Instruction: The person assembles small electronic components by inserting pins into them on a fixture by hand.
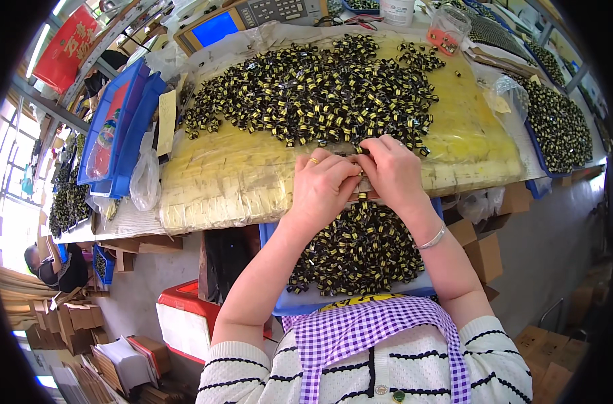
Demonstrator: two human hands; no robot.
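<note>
Small black-and-yellow part (pixel 361 176), pinched between left hand (pixel 323 185) and right hand (pixel 390 172), fingers closed on it, just below the big pile (pixel 313 94), above blue tray (pixel 283 304).

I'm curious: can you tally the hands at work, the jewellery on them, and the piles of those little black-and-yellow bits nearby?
Hands: 2 (left hand, right hand)
Gold ring: 1
Silver bracelet: 1
Piles of parts: 3 (mat pile, lap tray pile, right tray pile)
Total: 7
The single parts are too many to count.
</note>
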